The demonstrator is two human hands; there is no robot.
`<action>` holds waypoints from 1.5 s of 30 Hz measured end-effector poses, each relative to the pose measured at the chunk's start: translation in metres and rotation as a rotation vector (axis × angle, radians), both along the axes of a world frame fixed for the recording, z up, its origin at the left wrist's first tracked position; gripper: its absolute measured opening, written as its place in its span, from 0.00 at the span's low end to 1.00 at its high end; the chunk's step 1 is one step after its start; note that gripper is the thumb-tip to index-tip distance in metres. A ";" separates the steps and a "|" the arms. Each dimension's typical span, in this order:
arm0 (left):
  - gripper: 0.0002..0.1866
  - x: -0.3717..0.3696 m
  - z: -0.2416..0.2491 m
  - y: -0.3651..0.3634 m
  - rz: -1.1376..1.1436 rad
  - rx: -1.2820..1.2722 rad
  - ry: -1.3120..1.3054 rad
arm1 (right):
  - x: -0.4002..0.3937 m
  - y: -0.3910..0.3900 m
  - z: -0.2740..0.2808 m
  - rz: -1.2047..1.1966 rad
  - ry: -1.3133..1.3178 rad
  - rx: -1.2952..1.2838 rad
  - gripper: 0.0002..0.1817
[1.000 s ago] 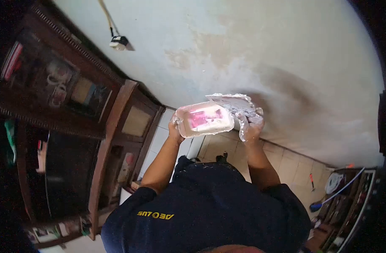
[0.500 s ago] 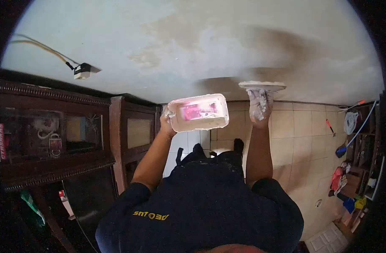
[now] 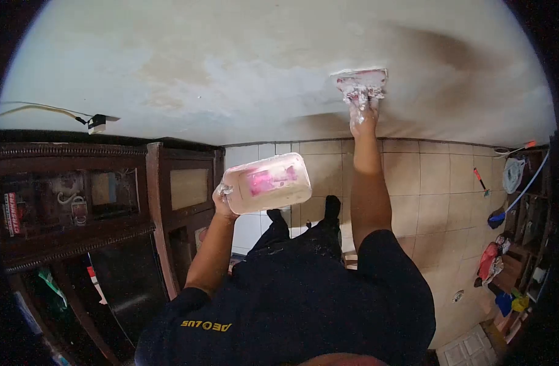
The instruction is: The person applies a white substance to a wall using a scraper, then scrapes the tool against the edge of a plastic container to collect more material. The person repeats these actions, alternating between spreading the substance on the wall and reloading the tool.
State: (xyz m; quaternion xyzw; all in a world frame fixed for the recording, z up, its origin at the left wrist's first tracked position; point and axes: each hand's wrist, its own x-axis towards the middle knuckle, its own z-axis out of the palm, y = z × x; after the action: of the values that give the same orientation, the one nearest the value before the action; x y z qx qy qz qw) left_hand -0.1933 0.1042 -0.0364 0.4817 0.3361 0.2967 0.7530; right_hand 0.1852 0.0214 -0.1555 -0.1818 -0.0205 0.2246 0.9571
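My left hand [image 3: 224, 200] is closed on the near-left end of a rectangular plastic tub [image 3: 294, 190]. The tub is tilted so that its inside faces me, with pink patches and pale smears of filler on the bottom and walls. Up on the right, my right hand [image 3: 363, 119] is wrapped around a wide flat putty spreader [image 3: 363, 78]. Its blade lies at the wall [image 3: 243, 79], and lumpy whitish paste covers the lower part of the blade and my fingers. Paste hides the spreader's grip.
A dark wooden cabinet [image 3: 159, 207] with glass panes stands along the left. Above it, a socket box [image 3: 97, 124] hangs by a cable. Tiles cover the floor [image 3: 401, 210]. At the right, a shelf [image 3: 523, 229] holds cloths, with a blue-handled brush [image 3: 498, 218] beside it.
My right hand has raised the spreader up the wall, turning its paste-covered face into view. The tub in my left hand has shifted left and slightly down as the view moved.
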 end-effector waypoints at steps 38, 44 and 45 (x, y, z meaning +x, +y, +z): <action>0.31 -0.006 -0.013 0.032 -0.273 -0.110 -0.200 | -0.008 0.040 0.013 -0.084 -0.093 -0.424 0.17; 0.30 0.000 -0.003 0.024 -0.128 -0.015 -0.017 | -0.037 0.038 -0.062 0.033 0.199 -0.581 0.13; 0.29 0.000 -0.001 0.023 -0.108 -0.014 -0.021 | -0.042 0.033 -0.081 0.169 0.304 -0.466 0.12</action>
State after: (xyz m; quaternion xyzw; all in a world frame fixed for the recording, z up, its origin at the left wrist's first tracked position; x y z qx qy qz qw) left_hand -0.1930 0.1276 -0.0375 0.4907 0.3038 0.2581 0.7748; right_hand 0.1436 0.0549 -0.2364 -0.3589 0.1601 0.3271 0.8594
